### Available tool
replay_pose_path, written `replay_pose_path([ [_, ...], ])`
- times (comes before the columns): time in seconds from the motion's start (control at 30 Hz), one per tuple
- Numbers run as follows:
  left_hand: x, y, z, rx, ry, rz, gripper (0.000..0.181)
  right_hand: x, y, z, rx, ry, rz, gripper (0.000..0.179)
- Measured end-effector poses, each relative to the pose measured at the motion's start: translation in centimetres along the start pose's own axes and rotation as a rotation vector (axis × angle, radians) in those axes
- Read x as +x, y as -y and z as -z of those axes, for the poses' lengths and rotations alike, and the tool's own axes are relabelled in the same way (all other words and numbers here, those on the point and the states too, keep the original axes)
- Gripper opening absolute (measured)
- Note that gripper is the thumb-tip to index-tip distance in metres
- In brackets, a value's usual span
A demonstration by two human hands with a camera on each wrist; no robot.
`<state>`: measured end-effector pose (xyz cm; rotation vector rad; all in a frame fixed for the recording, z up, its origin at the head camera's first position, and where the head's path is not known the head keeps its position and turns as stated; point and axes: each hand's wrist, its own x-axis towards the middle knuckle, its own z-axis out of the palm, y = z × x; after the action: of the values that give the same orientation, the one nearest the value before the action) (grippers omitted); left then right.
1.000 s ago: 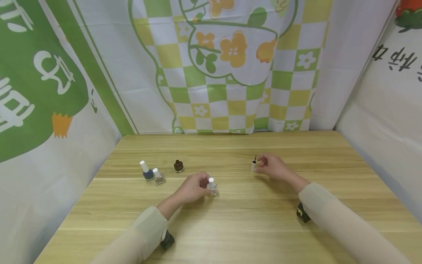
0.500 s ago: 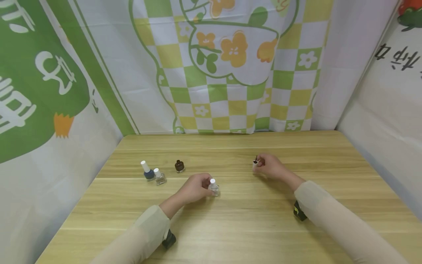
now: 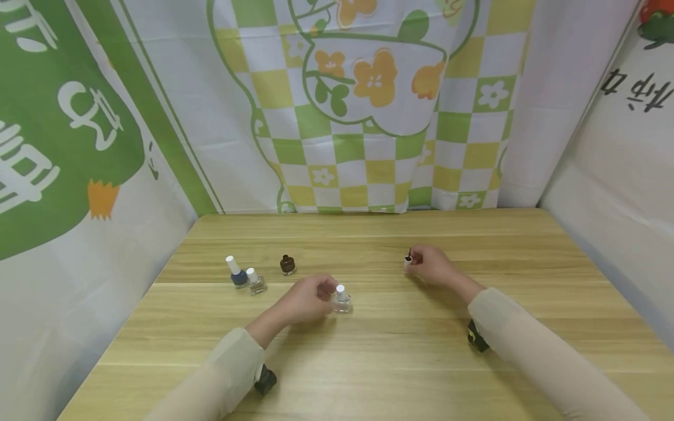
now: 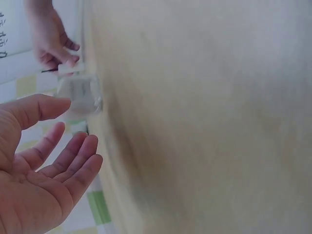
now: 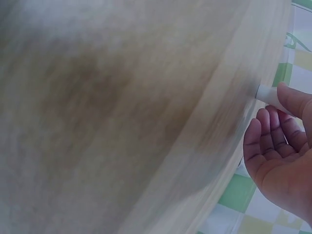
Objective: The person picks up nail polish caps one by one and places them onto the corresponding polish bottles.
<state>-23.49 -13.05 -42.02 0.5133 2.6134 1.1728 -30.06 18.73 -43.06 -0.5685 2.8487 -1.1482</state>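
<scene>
A clear nail polish bottle (image 3: pixel 341 301) with a white cap stands upright on the table. Just to its left is my left hand (image 3: pixel 307 299); in the left wrist view its thumb and fingers (image 4: pixel 87 165) are spread apart, with the clear bottle (image 4: pixel 80 92) beyond them. Farther right, my right hand (image 3: pixel 433 266) pinches a white nail polish cap (image 3: pixel 408 264) whose dark brush points up. The right wrist view shows the thumb against this white cap (image 5: pixel 270 96), its end at the tabletop. An uncapped dark brown polish bottle (image 3: pixel 287 266) stands left of centre.
On the left of the wooden table (image 3: pixel 368 362) stand a blue polish bottle (image 3: pixel 239 276) with a tall white cap and a clear polish bottle (image 3: pixel 256 284), side by side. A patterned curtain (image 3: pixel 363 146) hangs behind the table's back edge.
My left hand has loosened its fingers from the clear bottle and drawn slightly left. The bottle stays standing. The right hand keeps its pinch on the white cap, almost unmoved.
</scene>
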Motion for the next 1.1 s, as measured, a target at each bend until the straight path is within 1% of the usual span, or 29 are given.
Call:
replay_pose_path([
  [0.1, -0.1, -0.1, 0.9, 0.011, -0.031, 0.013, 0.034, 0.1, -0.2, -0.1, -0.001, -0.009, 0.004, 0.019],
  [0.17, -0.2, -0.2, 1.7, 0.008, -0.071, 0.015, 0.034, 0.1, -0.2, -0.2, -0.005, -0.009, 0.005, 0.019],
  [0.23, -0.2, -0.2, 2.4, -0.001, -0.136, 0.015, 0.033, 0.2, -0.2, -0.2, -0.007, -0.008, 0.001, 0.02],
  [0.37, 0.0, -0.3, 4.0, -0.004, -0.3, 0.002, 0.035, 0.3, -0.2, -0.2, -0.017, -0.003, -0.004, 0.021],
  [0.4, 0.0, -0.2, 4.3, -0.001, -0.333, 0.003, 0.036, 0.3, -0.2, -0.2, -0.018, -0.003, -0.005, 0.021],
  [0.47, 0.1, -0.1, 5.0, 0.02, -0.371, 0.015, 0.039, 0.3, -0.2, -0.2, -0.02, -0.001, -0.006, 0.02],
  [0.53, 0.2, 0.2, 5.6, 0.045, -0.383, 0.035, 0.04, 0.2, -0.2, -0.2, -0.019, 0.001, -0.005, 0.02],
  [0.7, 0.7, 1.0, 6.6, 0.113, -0.362, 0.085, 0.044, 0.1, 0.0, -0.2, -0.022, 0.005, -0.005, 0.018],
  [1.0, 1.9, 1.1, 7.3, 0.218, -0.292, 0.172, 0.056, 0.2, 0.0, -0.4, -0.041, 0.017, -0.014, 0.02],
  [1.1, 2.4, 1.5, 7.3, 0.246, -0.287, 0.202, 0.056, 0.2, 0.0, -0.6, -0.056, 0.013, 0.002, 0.019],
])
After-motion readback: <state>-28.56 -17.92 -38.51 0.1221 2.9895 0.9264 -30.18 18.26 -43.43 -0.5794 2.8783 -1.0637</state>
